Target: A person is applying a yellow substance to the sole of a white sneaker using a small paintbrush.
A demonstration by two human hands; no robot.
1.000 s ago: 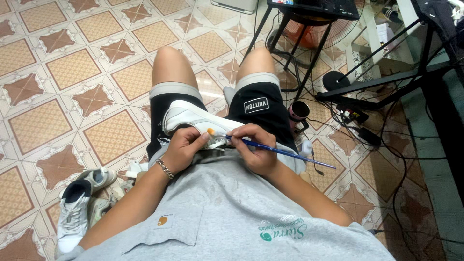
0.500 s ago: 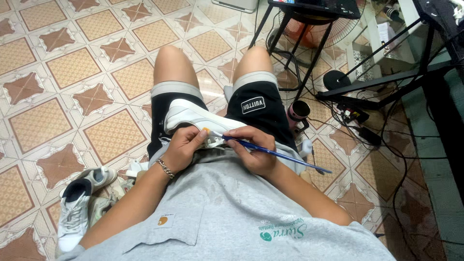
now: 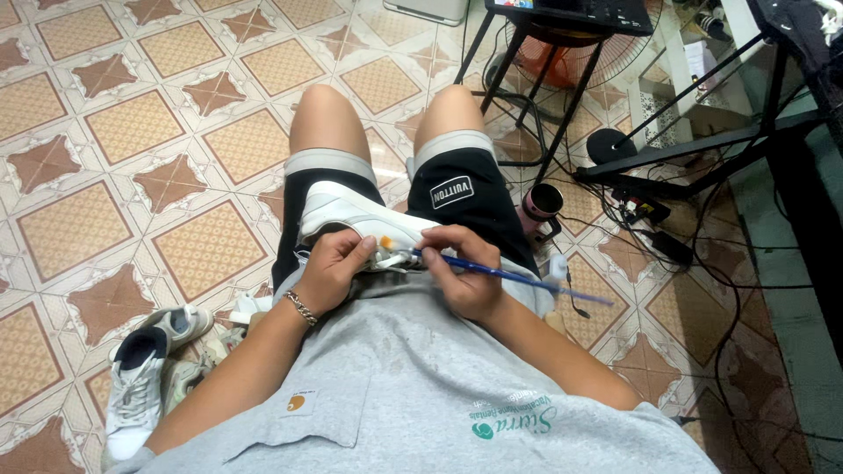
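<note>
Head view: grey-white sneakers (image 3: 140, 386) on tiled floor at left. Left hand (image 3: 332, 268) still clamps white sneaker (image 3: 356, 215) on lap; right hand (image 3: 461, 268) pinches blue paintbrush (image 3: 509, 275), tip at shoe heel, barely shifted since earlier frame.

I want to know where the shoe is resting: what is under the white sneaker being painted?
The white sneaker lies on the person's lap, across the black shorts. The left hand covers its near end, so what lies beneath there is hidden.
</note>
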